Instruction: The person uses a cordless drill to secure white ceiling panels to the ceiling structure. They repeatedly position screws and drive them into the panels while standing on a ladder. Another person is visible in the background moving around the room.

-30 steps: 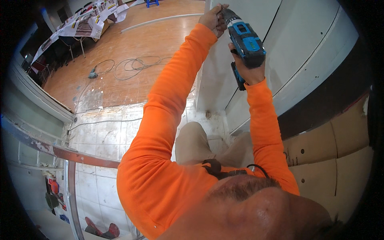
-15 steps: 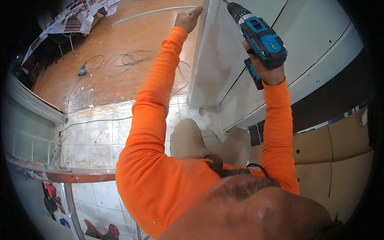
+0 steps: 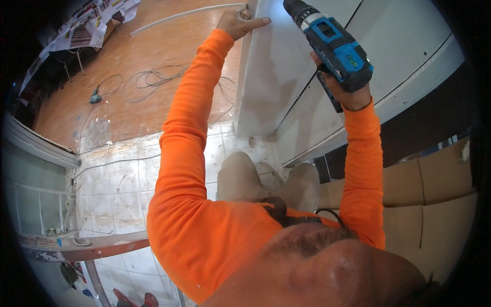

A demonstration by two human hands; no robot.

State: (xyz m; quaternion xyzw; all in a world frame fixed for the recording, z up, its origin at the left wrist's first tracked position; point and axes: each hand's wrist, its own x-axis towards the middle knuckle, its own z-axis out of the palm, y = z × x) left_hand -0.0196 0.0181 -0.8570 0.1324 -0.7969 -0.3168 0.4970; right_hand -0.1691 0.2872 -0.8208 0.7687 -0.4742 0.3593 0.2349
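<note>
My right hand (image 3: 343,88) is wrapped round the handle of a blue and black cordless drill (image 3: 335,48). Its chuck points up and left at the white panel (image 3: 276,66), and the tip runs out of the picture's top. A bluish glow shows on the panel beside the chuck. My left hand (image 3: 238,24) is at the panel's left edge, with one digit stretched across onto its white face. The other fingers look bent and are partly hidden; nothing is seen held in them.
A pale long strip (image 3: 184,18) lies on the wooden floor (image 3: 153,48), near a corded tool (image 3: 95,96) and loose cable (image 3: 153,84). White tiles (image 3: 115,184) lie under me. A metal-legged frame (image 3: 102,245) is at lower left, cardboard (image 3: 399,225) at right.
My left hand has gone from a closed fist to one digit stretched over the panel edge. The drill has shifted slightly, and its tip has left the picture. The whole view has moved a little.
</note>
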